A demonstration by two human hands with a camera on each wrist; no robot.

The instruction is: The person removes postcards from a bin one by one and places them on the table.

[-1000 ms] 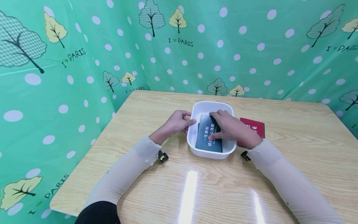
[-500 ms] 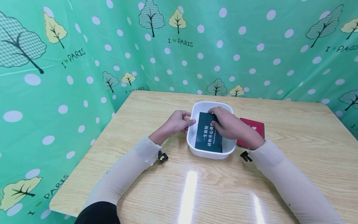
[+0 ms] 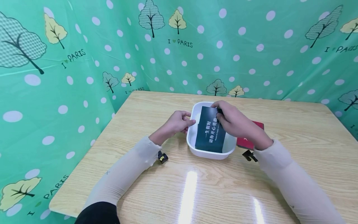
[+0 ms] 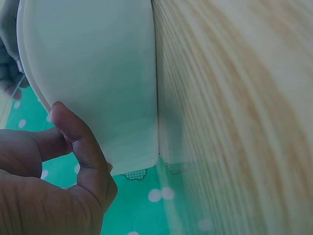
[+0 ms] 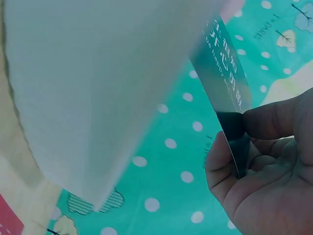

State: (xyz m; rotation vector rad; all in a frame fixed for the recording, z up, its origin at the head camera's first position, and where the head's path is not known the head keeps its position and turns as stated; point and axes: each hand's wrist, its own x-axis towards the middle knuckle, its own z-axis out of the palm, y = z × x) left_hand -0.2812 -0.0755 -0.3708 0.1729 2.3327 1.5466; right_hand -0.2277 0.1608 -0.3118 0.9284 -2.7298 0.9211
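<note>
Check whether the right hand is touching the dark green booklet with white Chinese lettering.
Touching. The right wrist view shows it: the right hand pinches the booklet's end between thumb and fingers.

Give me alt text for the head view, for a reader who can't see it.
A person's right hand pinches the far right corner of a dark green card tilted in a white tub, while the left hand holds the tub's left rim. A red item lies beside the tub on a wooden table.
</note>
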